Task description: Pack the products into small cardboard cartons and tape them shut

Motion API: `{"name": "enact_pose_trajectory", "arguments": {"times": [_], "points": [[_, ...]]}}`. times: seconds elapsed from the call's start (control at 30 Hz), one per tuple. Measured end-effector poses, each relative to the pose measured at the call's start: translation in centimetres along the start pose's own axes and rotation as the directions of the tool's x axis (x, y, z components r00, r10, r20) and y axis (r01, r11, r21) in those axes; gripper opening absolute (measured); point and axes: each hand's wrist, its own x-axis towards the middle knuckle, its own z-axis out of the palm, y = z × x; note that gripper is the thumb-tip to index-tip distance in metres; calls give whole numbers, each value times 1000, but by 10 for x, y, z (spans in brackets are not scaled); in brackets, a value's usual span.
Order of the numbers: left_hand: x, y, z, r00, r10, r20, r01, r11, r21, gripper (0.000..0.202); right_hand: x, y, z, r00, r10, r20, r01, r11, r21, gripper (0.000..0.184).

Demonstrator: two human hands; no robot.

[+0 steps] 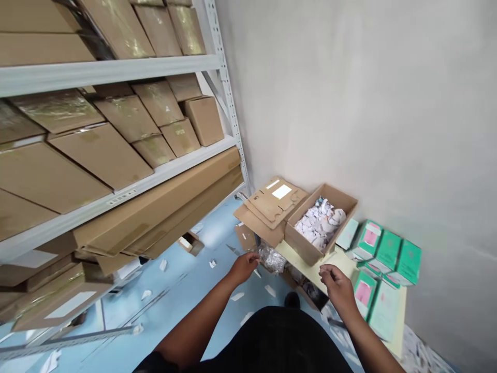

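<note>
My left hand (pixel 244 268) is in front of my body, above the blue floor, near clear plastic wrap (pixel 272 258). Its fingers are curled together with the thumb; anything between them is too small to make out. Over the near edge of a pale yellow table (pixel 349 261), my right hand (pixel 338 290) has its fingers bent toward the thumb in a pinch, and I cannot make out what is in it. Between and beyond both hands stands an open cardboard box (pixel 306 248) full of crumpled white paper (pixel 319 223). Flattened cardboard (pixel 277 204) lies left of it.
Several green-and-white boxes (pixel 388 251) stand on the table's right side. A metal shelf rack (pixel 155 176) packed with cardboard boxes fills the left. Paper scraps (pixel 213 263) litter the blue floor (pixel 194 295). A grey wall (pixel 368 103) closes the far side.
</note>
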Motion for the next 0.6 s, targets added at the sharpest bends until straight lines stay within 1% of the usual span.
{"name": "enact_pose_trajectory", "arguments": {"times": [0.07, 0.13, 0.2, 0.27, 0.37, 0.47, 0.53, 0.6], "points": [[24, -1, -12, 995, -64, -75, 64, 998, -3, 25, 34, -16, 7, 998, -39, 52, 38, 999, 12, 36], [50, 3, -22, 981, -102, -163, 99, 995, -27, 25, 64, -31, 12, 991, -79, 107, 80, 997, -2, 35], [76, 10, -31, 963, -117, -242, 114, 993, -26, 26, 88, -45, 17, 980, -114, 163, 119, 993, -25, 34], [103, 18, -42, 951, -123, -285, 131, 991, 10, 26, 108, -57, 25, 968, -136, 210, 148, 988, -42, 33], [148, 24, -62, 954, -109, -279, 138, 987, 86, 24, 131, -69, 42, 964, -146, 224, 162, 985, -57, 34], [202, 21, -87, 970, -83, -227, 122, 979, 164, 22, 145, -76, 64, 972, -132, 195, 151, 985, -87, 34], [244, 16, -103, 982, -62, -180, 102, 968, 227, 28, 150, -80, 80, 982, -109, 151, 126, 986, -108, 35], [285, 10, -114, 991, -44, -129, 80, 955, 286, 41, 150, -85, 96, 993, -73, 95, 84, 989, -117, 35]]}}
